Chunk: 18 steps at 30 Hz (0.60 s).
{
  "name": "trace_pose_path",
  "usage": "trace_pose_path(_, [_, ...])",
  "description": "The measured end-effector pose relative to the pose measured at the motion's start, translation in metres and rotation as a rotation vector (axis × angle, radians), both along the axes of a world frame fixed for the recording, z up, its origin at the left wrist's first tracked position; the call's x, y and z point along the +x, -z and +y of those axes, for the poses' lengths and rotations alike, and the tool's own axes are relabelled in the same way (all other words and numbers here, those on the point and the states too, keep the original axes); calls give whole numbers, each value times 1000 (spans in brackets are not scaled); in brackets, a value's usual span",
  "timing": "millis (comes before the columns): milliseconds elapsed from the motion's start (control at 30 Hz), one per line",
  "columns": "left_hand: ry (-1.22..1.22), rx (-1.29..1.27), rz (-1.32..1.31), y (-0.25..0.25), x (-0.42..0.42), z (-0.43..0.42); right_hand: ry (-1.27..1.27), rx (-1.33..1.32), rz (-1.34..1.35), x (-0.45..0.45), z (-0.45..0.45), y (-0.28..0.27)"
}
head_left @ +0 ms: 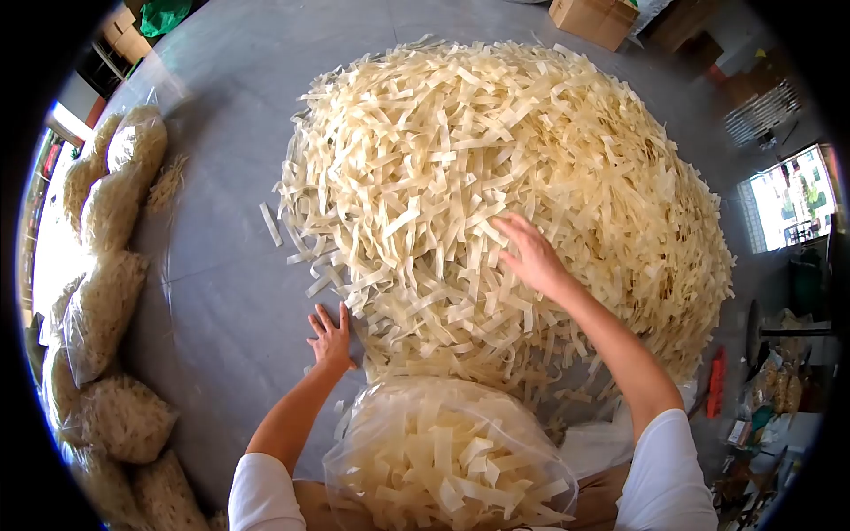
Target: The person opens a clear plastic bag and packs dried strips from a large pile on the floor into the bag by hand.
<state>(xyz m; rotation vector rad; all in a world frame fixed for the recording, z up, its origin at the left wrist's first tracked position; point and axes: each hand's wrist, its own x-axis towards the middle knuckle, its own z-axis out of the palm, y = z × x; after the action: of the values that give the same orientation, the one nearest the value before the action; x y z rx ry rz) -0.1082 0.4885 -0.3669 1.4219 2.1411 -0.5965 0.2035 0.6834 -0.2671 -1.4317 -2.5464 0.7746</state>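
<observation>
Bags [111,310] of pale strips, see-through and bulging, line the grey floor [221,186] from ten o'clock round to eight. Between them and the pile, a single strip [271,225] lies apart at nine o'clock. At eight o'clock the left hand [330,338] is palm down beside the pile's edge, its fingers spread wide and gripping nothing visible; whether it rests on the floor I cannot tell. At six o'clock a clear bag [460,451] holds many strips, in front of the person and between the forearms. The large pile [496,150] of loose strips covers the centre and swells towards one o'clock. Over it, at three o'clock from the centre, is the right hand [536,258], its fingers parted and slightly bent, with no strip clearly in hold; contact is unclear. A cardboard box [595,19] stands at one o'clock, and a red object [716,382] lies at four.
</observation>
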Motion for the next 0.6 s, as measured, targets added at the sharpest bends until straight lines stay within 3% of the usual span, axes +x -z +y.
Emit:
trace_pose_path(67, [9,-2,2,-1,0,0,83,49,-57,-18,33,-9])
trace_pose_path(167, [27,-3,3,-6,1,0,106,142,1,-45,92,33])
trace_pose_path(233, [35,-12,12,-7,2,1,315,-237,77,-74,107,35])
trace_pose_path(267, [43,-13,15,-7,1,1,314,-242,79,-83,102,40])
trace_pose_path(400, [50,-12,33,4,0,1,-103,-409,-41,-90,66,68])
trace_pose_path(467, [27,-53,39,0,1,1,-207,-118,-78,-82,19,70])
trace_pose_path(533, [46,-58,43,-6,3,3,-226,-208,-266,-76,-18,51])
trace_pose_path(600, [55,-56,35,-5,0,1,-233,-225,-228,-60,-53,47])
